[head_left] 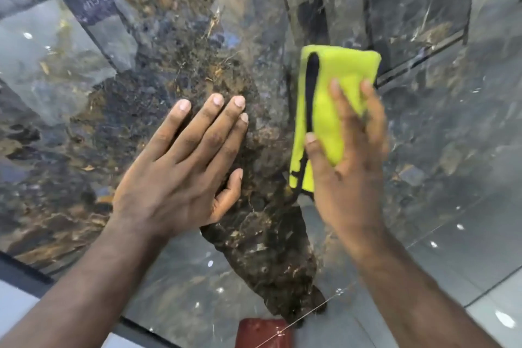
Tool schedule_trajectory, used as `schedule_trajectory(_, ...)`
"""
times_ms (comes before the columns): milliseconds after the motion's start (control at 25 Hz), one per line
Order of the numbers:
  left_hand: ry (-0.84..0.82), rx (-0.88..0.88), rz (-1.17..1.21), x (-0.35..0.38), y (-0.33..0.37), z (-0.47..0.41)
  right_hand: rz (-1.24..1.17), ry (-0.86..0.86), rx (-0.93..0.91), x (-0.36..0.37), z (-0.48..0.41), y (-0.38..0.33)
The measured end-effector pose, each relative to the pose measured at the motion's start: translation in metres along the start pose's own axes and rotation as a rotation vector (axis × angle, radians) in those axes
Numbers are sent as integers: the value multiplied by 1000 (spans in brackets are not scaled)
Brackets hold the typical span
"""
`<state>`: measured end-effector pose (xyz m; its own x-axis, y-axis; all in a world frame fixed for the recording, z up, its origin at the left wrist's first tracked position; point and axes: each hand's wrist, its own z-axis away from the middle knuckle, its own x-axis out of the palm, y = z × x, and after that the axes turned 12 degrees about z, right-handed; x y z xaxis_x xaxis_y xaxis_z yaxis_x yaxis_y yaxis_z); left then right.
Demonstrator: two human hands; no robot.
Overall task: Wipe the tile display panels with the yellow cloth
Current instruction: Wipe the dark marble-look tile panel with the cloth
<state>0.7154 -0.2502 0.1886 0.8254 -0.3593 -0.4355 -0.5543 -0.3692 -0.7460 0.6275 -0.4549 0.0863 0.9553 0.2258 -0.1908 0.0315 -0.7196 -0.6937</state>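
At a showroom tile stand, a glossy dark tile display panel (84, 127), veined in brown and gold, fills the left of the view and mirrors ceiling lights and some reversed lettering (96, 0); the left hand (180, 167) lies flat against it, fingers straight and close together, holding nothing and apparently steadying the person or the panel; low in the middle, a red-brown object (262, 333) shows at the bottom edge, too cropped to identify; just right of centre, the folded yellow cloth (339, 79), trimmed in black, sits against the panel near its right-hand edge, held under the fingers and thumb of the right hand (347, 167), which is blurred as if mid-stroke; the two hands are near each other but apart, with bare tile between them; further right stand a grey marbled neighbouring panel (418, 8) and the polished floor (466, 234). Wiping appears to be under way on this panel, and to do it well the cloth should be kept flat and folded, pressed evenly, and drawn in overlapping passes right to the edge; the bracing palm will probably leave marks on so shiny a surface, so that patch needs a pass too
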Motion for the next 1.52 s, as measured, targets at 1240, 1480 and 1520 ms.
schedule_trajectory(1240,-54,51,27,-1,2,3,-127,-114,376,3,76,-11)
schedule_trajectory(1480,-47,54,28,-1,3,4,-153,-127,666,-9,86,24)
schedule_trajectory(1520,-43,57,27,-1,3,3,-151,-153,651,-6,95,18)
